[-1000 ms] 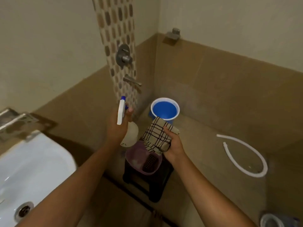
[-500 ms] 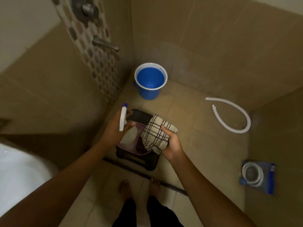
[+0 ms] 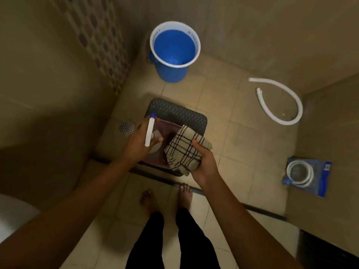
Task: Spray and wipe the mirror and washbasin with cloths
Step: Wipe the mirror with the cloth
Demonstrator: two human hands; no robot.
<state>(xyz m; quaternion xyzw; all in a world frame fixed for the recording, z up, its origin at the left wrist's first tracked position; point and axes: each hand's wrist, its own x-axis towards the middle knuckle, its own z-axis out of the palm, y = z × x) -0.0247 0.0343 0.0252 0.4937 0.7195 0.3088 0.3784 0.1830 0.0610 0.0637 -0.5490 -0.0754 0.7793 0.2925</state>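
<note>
A blue bucket [image 3: 174, 53] with a white rim stands on the tiled floor [image 3: 242, 144] in the corner. Near it sits a dark textured stool [image 3: 180, 113], a round floor drain [image 3: 127, 128] just left. A white hose [image 3: 281, 101] lies curled at right, and a coiled hose in a blue packet [image 3: 307, 175] lies nearer

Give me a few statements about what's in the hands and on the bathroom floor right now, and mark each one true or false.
1. The left hand holds a spray bottle. True.
2. The right hand is empty. False: it grips a checked cloth.
3. The blue bucket lies tipped over. False: it stands upright near the corner.
4. A white hose lies curved on the floor. True.
5. The hands are over a dark stool. True.
</note>
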